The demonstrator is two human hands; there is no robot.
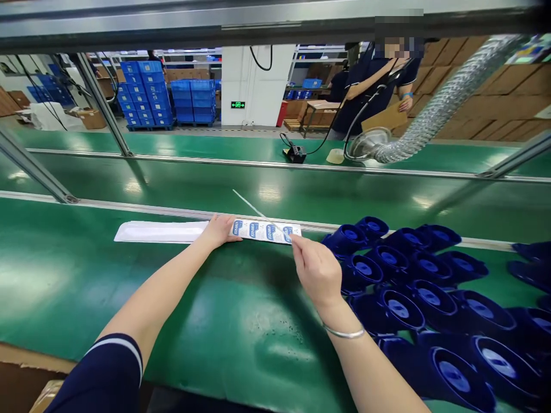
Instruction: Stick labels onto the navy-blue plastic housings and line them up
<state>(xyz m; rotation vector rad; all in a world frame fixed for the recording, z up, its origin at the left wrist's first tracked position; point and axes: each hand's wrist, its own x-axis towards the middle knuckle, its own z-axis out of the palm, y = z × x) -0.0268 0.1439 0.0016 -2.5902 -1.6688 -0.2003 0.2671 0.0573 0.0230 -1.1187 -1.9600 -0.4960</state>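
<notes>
A strip of blue-and-white printed labels [258, 230] lies near the far edge of the green work surface, beside a long white paper strip [161, 232]. My left hand [220, 230] rests where the two meet, pressing down with its fingers spread. At the right end of the labels, my right hand [316, 267] is closed in a pinch on a thin pale strip [249, 205], which slants up to the left over the labels. Many dark blue plastic parts [398, 307] with round openings stand to the right of my right hand.
A metal rail [193, 215] borders the surface, with a green conveyor [206, 183] beyond. Metal posts [105, 106] rise at the left. A silver duct [447, 103] hangs at the right, near a person [365, 97] holding cardboard. A cardboard box [26, 373] is at lower left.
</notes>
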